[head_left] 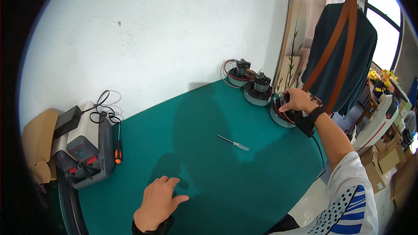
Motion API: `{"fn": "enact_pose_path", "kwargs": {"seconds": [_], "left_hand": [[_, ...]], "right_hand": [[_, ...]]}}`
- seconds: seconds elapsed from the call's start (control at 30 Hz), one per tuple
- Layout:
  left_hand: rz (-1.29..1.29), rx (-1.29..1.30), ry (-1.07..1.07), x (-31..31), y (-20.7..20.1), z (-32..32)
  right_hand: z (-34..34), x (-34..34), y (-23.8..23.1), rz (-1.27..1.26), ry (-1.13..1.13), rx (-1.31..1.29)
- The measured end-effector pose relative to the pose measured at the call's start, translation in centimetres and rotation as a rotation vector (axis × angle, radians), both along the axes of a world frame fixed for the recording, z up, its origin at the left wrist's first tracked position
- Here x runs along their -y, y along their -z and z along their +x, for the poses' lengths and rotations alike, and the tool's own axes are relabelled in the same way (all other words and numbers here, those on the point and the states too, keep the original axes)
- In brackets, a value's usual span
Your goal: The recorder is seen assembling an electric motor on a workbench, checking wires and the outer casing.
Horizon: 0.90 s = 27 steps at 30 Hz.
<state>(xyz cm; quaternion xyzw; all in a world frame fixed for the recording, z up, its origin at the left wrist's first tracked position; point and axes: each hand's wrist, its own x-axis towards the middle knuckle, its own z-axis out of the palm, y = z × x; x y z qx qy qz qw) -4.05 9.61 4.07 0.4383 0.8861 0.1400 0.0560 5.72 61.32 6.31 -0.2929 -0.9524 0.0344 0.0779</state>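
Observation:
At the right edge of the table, my right hand (298, 100) has its fingers and thumb around the upper part of a round motor (284, 119) with a pale base. The hand hides most of the motor's top. Beside it stand two similar motors, a nearer one (260, 89) and a farther one (240, 73), each with a black upper part and thin wires. Over the near left of the table is my left hand (157, 202), empty, thumb apart from its loosely bent fingers. Between the hands lies a small screwdriver (234, 142) with a clear handle.
A grey charging-dock-like unit (93, 172) with pale packs, a black power adapter (67, 121) and a cardboard box (39, 141) occupy the left end. Beside them lies an orange-and-black screwdriver (118, 153). A black device (305, 124) trails a cord by my right wrist.

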Motion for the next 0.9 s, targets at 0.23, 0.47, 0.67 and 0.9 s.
{"fn": "enact_pose_path", "kwargs": {"seconds": [0.23, 0.47, 0.67, 0.9], "left_hand": [[0.004, 0.0, 0.018, -0.3, 0.0, 0.0], [0.054, -0.042, 0.062, -0.3, -0.5, 0.0], [0.088, -0.044, 0.048, -0.1, -1.4, 0.5], [0.193, -0.087, 0.092, 0.2, -2.6, 2.9]], "right_hand": [[0.2, 0.5, -0.1, 0.076, -0.067, 0.0], [3.1, 5.7, -1.5, 0.361, -0.246, -0.279], [11.0, 16.7, -0.5, 0.295, -0.535, -0.397], [17.9, 23.2, 6.6, -0.063, -0.676, -0.342]]}}
